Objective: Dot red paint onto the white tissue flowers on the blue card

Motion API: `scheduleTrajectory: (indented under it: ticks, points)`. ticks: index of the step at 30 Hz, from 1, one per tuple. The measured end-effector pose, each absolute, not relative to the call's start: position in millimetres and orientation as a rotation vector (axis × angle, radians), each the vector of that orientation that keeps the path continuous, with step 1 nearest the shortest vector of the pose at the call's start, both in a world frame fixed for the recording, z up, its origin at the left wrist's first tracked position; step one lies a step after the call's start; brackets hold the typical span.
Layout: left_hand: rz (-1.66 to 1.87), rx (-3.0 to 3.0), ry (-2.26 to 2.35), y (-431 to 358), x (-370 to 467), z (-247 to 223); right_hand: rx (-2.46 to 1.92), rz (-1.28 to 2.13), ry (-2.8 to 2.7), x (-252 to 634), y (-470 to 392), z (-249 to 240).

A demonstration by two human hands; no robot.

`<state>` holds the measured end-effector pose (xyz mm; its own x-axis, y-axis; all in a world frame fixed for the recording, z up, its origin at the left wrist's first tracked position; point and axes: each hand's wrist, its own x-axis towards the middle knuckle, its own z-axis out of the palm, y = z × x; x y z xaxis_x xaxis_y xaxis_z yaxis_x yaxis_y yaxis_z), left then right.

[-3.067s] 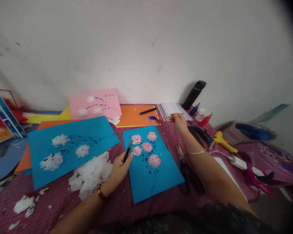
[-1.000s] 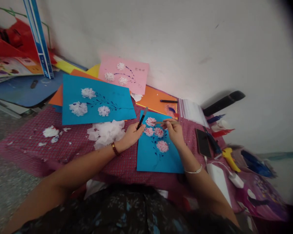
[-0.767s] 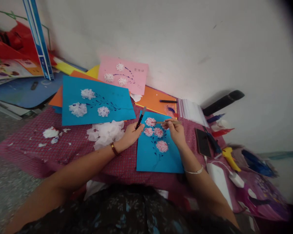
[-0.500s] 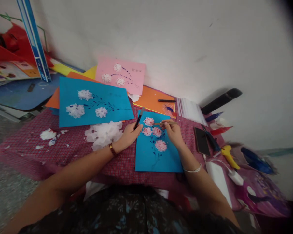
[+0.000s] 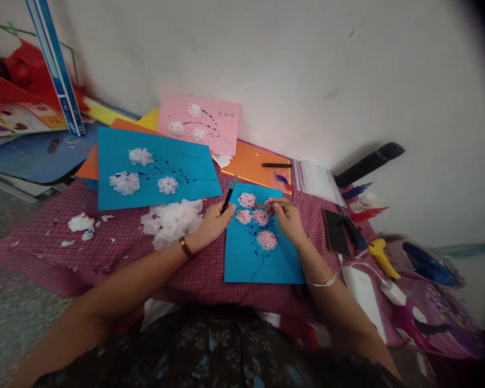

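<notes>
My left hand is closed round a dark pen-like tool with a grey tip pointing up, at the left edge of a blue card. Over that card's upper right, my right hand pinches a thin brown brush-like stick, its tip pointing left at the top flower. The card bears several pink-and-white textured flowers with dark blue leaves and stems. Part of one flower is hidden by my right fingers.
Left lies another blue card with white flowers, a pink card behind it. White crumpled tissue sits left of my left hand. An orange sheet lies behind; a phone and yellow-handled tool are at right.
The view has shifted slightly. Both hands keep nearly the same place and hold the same tools.
</notes>
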<state>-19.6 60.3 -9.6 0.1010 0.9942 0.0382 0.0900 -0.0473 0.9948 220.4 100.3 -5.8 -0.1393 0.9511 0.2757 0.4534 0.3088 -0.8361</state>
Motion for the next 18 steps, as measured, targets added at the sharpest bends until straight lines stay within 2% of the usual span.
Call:
scheduleTrajectory:
  ticks: [10,18]
  points:
    - [1.133,1.366,1.211,62,-20,-10,-1.260,0.782,-1.721,221,101,-6]
    - [1.126,1.376,1.232,61,-20,-6,-1.214,0.848,-1.578,243,85,18]
